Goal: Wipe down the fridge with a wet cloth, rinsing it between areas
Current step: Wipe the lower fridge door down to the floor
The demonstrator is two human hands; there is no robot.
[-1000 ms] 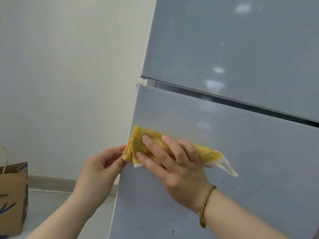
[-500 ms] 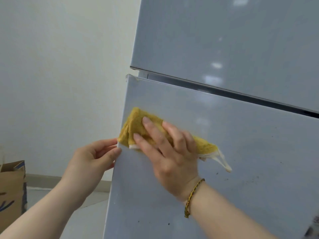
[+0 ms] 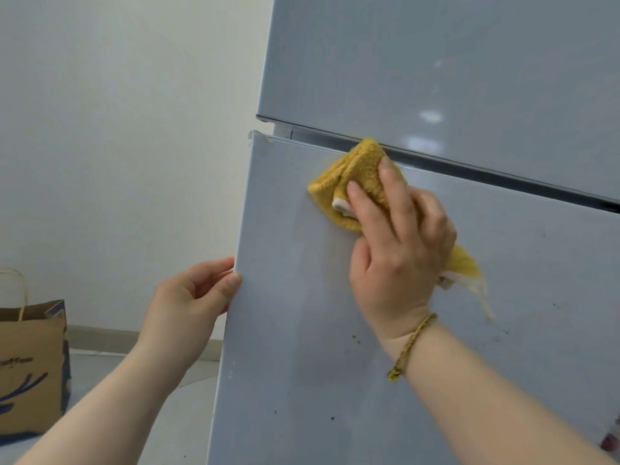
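Right hand [image 3: 399, 250] presses the cloth [image 3: 352, 182] with straight fingers; it lies ten-to-four, with specks [image 3: 354, 337] at five o'clock. Left hand [image 3: 191, 297] grips the fridge door [image 3: 285, 330] by its edge.

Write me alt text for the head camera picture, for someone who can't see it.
A right hand presses a folded yellow cloth against the top of a grey fridge's lower door, just under the gap below the upper door. The left hand grips that door's left edge. Dark specks dot the door; a brown paper bag stands at far left.
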